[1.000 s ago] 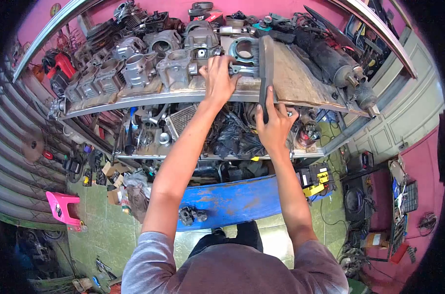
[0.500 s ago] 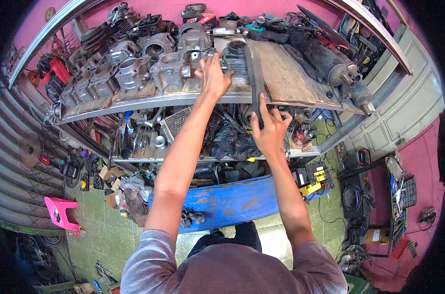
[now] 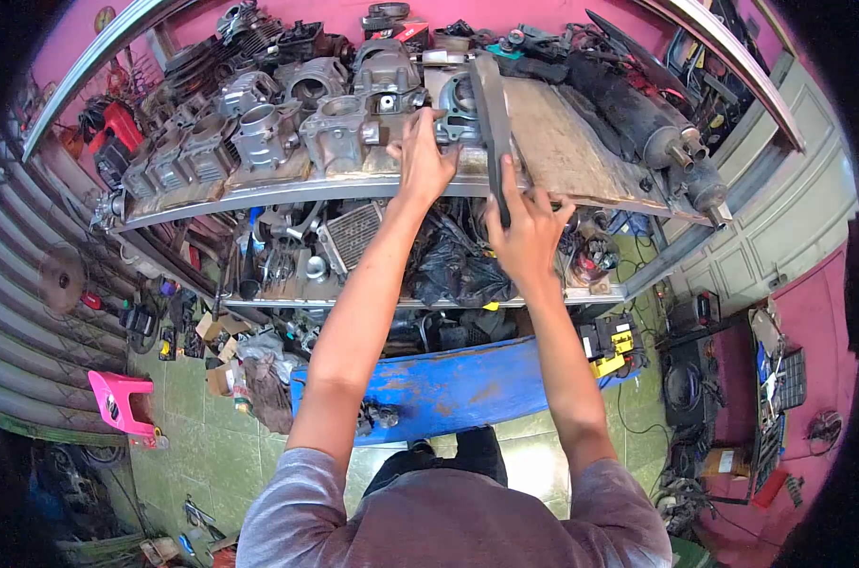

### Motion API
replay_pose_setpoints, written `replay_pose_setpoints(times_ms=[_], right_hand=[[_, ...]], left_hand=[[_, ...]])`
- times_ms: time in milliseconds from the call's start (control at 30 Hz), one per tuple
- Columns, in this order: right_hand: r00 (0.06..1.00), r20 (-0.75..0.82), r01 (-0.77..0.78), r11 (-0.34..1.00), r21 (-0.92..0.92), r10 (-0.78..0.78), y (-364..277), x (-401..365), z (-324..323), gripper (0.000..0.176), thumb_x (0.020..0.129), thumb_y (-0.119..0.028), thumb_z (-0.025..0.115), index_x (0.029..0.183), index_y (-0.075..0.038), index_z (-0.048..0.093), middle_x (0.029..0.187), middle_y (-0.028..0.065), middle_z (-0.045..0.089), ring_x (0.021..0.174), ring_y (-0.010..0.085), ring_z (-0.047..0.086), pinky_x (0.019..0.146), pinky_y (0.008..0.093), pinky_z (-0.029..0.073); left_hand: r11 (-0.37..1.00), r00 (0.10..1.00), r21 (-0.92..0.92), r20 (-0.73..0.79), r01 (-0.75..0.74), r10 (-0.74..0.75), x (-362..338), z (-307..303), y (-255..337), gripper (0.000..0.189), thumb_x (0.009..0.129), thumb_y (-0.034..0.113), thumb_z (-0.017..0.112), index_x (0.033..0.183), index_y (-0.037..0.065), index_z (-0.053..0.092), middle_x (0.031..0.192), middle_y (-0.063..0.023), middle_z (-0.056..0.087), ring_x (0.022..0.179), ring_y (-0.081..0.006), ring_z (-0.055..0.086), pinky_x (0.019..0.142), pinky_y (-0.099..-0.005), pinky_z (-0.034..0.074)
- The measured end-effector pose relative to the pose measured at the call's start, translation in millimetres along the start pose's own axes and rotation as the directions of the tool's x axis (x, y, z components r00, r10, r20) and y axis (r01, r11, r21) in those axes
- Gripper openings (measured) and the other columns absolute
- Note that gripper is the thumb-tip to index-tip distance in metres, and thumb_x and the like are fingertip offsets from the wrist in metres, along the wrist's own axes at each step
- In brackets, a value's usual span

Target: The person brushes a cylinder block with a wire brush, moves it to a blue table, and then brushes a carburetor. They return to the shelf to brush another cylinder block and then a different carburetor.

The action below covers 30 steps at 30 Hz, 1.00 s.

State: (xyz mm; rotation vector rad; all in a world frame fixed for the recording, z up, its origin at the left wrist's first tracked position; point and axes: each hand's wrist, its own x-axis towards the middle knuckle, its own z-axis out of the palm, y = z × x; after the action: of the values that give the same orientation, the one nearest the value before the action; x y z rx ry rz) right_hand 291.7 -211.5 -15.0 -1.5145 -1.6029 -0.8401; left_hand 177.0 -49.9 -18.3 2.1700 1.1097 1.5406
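Note:
On the upper shelf, an engine cylinder block [image 3: 461, 125] is tilted, so its round bore and flat gasket face show. My left hand [image 3: 422, 166] is closed at the block's near left edge, its fingers curled; the exact contact is partly hidden. A long, dark, flat bar [image 3: 491, 109] stands slanted along the block's right side. Its lower end is in my right hand [image 3: 526, 232], pinched between thumb and index finger, with the other fingers loosely bent.
Several grey engine castings [image 3: 335, 133] line the shelf to the left. A wooden board [image 3: 566, 142] and exhaust mufflers [image 3: 671, 147] lie to the right. Below are a cluttered lower shelf, a black plastic bag [image 3: 458, 270] and a blue bench [image 3: 448, 388].
The cylinder block has tipped, its fins turning out of sight and its bore face coming into view. The bar's top has shifted slightly. Both hands remain near the same places.

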Motion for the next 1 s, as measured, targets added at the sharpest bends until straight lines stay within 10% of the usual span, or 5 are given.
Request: replay_pose_setpoints(times_ms=[1000], right_hand=[[0.996,0.003,0.092,0.996,-0.022,-0.092,-22.1,-19.8,6.4,0.066,0.079,-0.022,0.077,0.143,-0.016,0.060,0.064,0.0024,0.058,0.073,0.0189,0.056,0.085,0.0470,0.035]], left_hand=[[0.980,0.980,0.046,-0.039,-0.193,0.195,-0.4,-8.2,-20.2,0.060,0.061,0.018,0.087,0.114,0.002,0.065,0.132,-0.0177,0.062,0.133,-0.0300,0.052,0.105,-0.0479,0.031]])
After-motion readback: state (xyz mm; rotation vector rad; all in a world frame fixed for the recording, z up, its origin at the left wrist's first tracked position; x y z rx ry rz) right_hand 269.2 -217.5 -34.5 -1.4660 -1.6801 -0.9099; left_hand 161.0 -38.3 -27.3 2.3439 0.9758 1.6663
